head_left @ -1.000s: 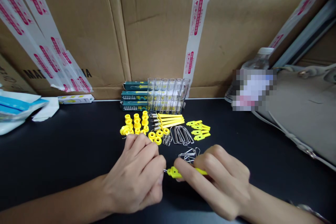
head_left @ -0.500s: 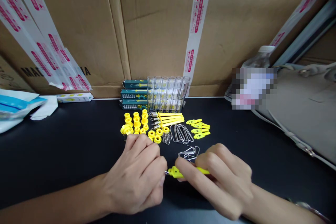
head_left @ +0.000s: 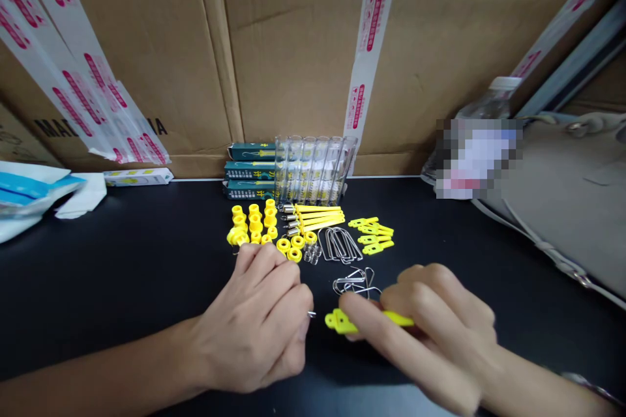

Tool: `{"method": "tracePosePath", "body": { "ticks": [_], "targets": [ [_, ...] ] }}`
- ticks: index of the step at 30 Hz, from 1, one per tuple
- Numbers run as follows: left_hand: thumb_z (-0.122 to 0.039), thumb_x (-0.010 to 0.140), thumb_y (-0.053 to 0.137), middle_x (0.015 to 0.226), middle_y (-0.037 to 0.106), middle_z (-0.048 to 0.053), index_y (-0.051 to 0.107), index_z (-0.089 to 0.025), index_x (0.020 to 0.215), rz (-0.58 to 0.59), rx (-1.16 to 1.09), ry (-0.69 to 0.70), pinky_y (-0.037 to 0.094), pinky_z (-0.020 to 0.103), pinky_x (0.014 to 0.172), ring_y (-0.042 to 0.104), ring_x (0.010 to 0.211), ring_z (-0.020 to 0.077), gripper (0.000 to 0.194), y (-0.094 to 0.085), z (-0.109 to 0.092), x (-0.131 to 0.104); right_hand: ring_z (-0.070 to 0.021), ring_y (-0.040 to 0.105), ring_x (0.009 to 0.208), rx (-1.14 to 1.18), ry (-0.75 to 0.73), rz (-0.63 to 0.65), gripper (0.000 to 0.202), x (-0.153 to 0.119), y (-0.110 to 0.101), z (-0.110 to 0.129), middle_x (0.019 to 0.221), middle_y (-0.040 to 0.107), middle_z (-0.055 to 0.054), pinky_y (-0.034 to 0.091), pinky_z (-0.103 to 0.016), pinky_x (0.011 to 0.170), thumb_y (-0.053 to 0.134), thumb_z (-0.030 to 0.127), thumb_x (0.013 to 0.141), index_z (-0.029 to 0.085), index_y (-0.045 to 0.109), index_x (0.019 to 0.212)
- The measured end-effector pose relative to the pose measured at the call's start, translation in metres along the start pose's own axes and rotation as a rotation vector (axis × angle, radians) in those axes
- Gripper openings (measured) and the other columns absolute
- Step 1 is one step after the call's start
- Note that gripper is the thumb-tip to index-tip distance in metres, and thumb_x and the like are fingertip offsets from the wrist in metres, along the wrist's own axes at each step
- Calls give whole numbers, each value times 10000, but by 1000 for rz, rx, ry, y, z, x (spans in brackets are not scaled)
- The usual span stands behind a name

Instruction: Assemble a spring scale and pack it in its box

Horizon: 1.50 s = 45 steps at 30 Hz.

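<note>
My left hand is closed, its thumb and fingers pinching a small metal wire piece; only the wire's tip shows past the fingers. Just right of it, my right hand grips a flat yellow plastic strip between thumb and index finger. The strip's holed end points at the wire, with a gap between them. Behind my right hand lie several bent wire hooks in a loose pile. Farther back are larger wire loops, small springs and yellow rings.
Yellow caps, rods with springs and similar yellow strips lie grouped mid-table. Clear tubes stand before green boxes. A cardboard box walls the back. A bottle and grey bag stand at right.
My right hand has moved right with the yellow strip, opening a gap between its holed end and the wire tip. My left hand has hardly moved.
</note>
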State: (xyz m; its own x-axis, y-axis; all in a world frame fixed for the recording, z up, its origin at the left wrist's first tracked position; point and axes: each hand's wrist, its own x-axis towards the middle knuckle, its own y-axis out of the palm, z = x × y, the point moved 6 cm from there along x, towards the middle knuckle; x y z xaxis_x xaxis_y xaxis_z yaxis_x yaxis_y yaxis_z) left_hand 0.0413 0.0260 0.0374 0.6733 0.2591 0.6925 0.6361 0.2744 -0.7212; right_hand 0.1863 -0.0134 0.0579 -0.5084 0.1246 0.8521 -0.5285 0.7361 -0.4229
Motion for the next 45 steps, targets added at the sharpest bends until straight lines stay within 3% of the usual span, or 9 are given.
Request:
{"method": "tracePosePath", "body": {
  "ticks": [3,11,45],
  "targets": [
    [-47,824,411,667,485,40,528,-179,672,-2,11,10,297,401,643,395,707,225,233,-1,-1,1,-144,419,540,-12,-37,123,140,4,3,-3,567,506,19,350,-273,461,612,75,922,170,716,918],
    [-66,791,440,658,477,43,518,-183,636,-2,41,60,295,398,639,393,700,225,209,-1,-4,1,-128,395,497,13,-60,46,158,6,1,1,528,485,34,325,-266,443,617,94,912,185,723,840],
    [-56,764,443,611,434,27,508,-192,593,-19,88,114,257,386,622,372,684,221,227,-1,-9,3,-99,405,401,25,-104,65,249,10,-2,-2,442,514,55,338,-232,358,612,95,912,242,762,778]
  ]
}}
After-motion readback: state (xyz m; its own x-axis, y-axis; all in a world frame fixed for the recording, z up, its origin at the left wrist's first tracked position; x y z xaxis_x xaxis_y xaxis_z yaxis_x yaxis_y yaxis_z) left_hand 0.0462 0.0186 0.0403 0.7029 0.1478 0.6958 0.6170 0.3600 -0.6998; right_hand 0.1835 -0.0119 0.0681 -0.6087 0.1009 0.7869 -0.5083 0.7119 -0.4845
